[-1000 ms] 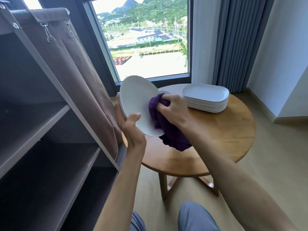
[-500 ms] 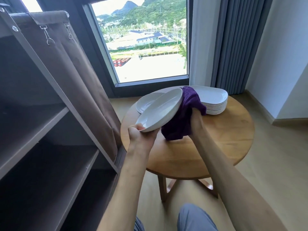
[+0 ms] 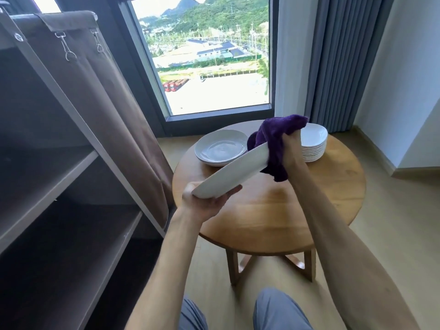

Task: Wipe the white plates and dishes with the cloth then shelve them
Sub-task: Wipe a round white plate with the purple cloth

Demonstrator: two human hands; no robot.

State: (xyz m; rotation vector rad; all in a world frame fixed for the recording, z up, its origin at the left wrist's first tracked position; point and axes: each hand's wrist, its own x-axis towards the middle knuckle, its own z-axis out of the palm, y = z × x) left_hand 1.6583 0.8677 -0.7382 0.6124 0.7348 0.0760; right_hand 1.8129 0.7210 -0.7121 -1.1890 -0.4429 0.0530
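A round wooden table (image 3: 273, 220) at frame centre carries shallow white bowls (image 3: 220, 148) and, further right, stacked white dishes (image 3: 313, 146).

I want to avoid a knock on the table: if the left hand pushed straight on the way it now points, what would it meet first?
Probably the round plates stacked on the table. The left hand points up-right along its held plate, toward them. Depth is unclear, so it might pass above.
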